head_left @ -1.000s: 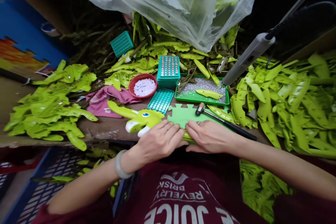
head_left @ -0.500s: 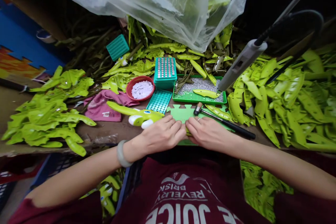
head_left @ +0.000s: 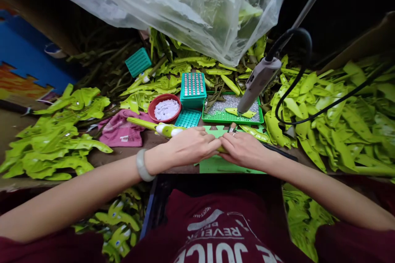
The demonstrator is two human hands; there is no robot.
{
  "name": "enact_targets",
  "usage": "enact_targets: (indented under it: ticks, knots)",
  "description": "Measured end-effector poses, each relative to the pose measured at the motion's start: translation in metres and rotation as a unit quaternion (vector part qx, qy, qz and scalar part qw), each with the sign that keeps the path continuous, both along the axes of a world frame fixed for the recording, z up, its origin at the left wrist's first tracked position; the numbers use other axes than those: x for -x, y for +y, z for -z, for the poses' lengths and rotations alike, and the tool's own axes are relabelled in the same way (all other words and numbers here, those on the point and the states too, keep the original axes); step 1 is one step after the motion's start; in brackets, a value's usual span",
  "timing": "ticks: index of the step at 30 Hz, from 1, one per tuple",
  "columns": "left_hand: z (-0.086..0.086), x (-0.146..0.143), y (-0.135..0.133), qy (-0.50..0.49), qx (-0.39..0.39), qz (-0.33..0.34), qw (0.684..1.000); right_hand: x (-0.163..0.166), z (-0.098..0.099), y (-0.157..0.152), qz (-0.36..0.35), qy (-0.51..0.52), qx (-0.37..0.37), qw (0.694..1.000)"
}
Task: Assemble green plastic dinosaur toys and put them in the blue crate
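My left hand (head_left: 191, 146) and right hand (head_left: 245, 150) meet fingertip to fingertip over a flat green foam mat (head_left: 222, 164) with a toothed edge, palms down, fingers curled narrowly, pinching a glossy lime plastic toy piece (head_left: 168, 130) that stretches leftward. Behind them stands a green tray (head_left: 261, 120) of silvery grains.

Maroon short-sleeved shirt (head_left: 216, 230), white lettering; pale bangle (head_left: 142, 165) on left wrist; ring (head_left: 233, 134) on right finger.
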State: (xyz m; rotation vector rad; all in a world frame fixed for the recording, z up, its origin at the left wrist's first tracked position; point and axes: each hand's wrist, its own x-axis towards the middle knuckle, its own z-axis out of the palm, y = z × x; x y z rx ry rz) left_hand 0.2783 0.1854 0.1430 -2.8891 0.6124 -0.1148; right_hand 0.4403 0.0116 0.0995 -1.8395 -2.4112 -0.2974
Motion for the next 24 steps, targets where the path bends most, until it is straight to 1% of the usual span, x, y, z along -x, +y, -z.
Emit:
enact_targets:
  ticks: [3,6,8,11,15,18,20,21,22,23,24]
  knots:
    - [-0.003,0.004,0.007,-0.027,0.027,-0.003,0.999,-0.016,0.004,-0.023,0.038,0.038,0.011,0.999]
    - [-0.005,0.008,0.015,-0.060,0.038,-0.003,0.998,-0.031,0.014,-0.046,0.047,0.015,0.015,0.999]
    - [-0.006,0.008,0.018,-0.068,0.035,-0.001,0.997,-0.036,0.023,-0.053,0.043,-0.007,0.020,0.999]
    - [-0.003,0.004,0.020,-0.069,0.036,-0.002,0.997,-0.040,0.037,-0.050,0.038,-0.020,0.008,0.999]
    - [0.006,-0.008,0.014,-0.025,0.039,-0.008,0.999,-0.047,0.049,-0.034,-0.026,-0.011,-0.033,0.999]
    - [0.012,-0.008,0.005,-0.002,0.049,-0.010,0.999,-0.048,0.045,-0.032,-0.050,0.002,-0.027,0.998]
    - [0.016,0.003,-0.005,-0.042,0.043,-0.019,0.998,-0.048,0.035,-0.039,-0.049,0.027,0.000,0.998]
    - [0.021,0.010,-0.012,-0.076,0.036,-0.029,0.996,-0.050,0.029,-0.045,-0.038,0.058,0.017,0.997]
    - [0.028,0.019,-0.020,-0.114,0.032,-0.043,0.992,-0.053,0.024,-0.050,-0.008,0.104,0.023,0.994]
    - [0.038,0.026,-0.028,-0.148,0.033,-0.059,0.987,-0.059,0.019,-0.055,0.048,0.161,0.003,0.986]
    - [0.051,0.033,-0.038,-0.174,0.041,-0.075,0.981,-0.066,0.015,-0.056,0.126,0.224,-0.045,0.965]
